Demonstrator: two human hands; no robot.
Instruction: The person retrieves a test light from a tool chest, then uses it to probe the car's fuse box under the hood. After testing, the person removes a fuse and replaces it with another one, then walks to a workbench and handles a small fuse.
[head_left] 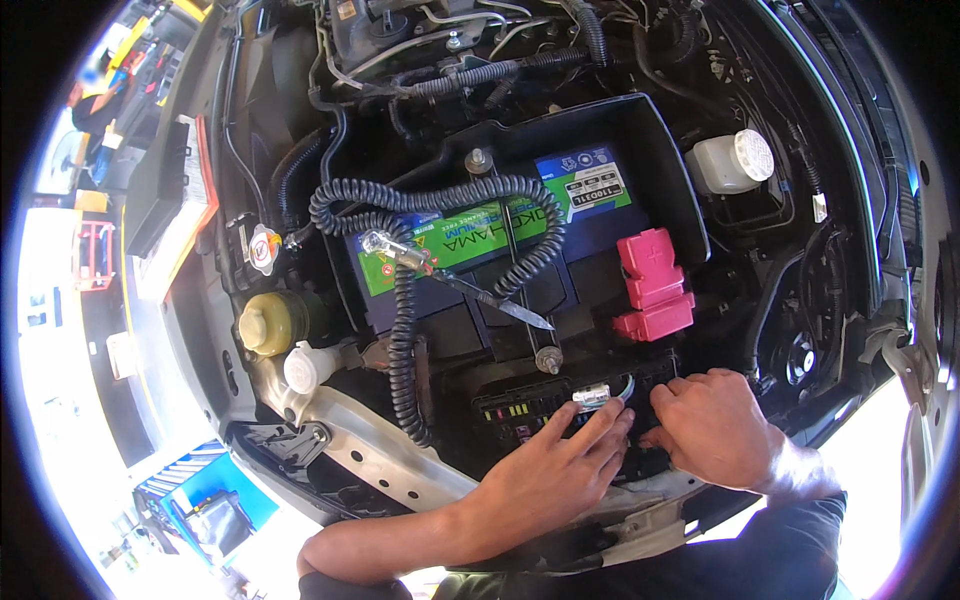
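Note:
My left hand point(560, 455) reaches over the fuse box point(505, 408), fingers spread and bent down among its parts. At its fingertips lies a small clear and silvery piece point(592, 395) with a thin pale wire looping from it. My right hand point(718, 430) is closed at the right end of the fuse box; whatever its fingers grip is hidden under the hand. A test light point(398, 250) with a clear end and a pointed metal probe rests across the car battery point(475, 235), its black coiled cable point(440, 190) looping over the top.
A red terminal cover point(652, 280) sits at the battery's right, and a metal hold-down rod point(512, 240) crosses it. Around it stand a white-capped reservoir point(735, 162), a yellowish reservoir point(268, 325) and a white cap point(308, 368). Hoses lie beyond; another person point(97, 108) is far left.

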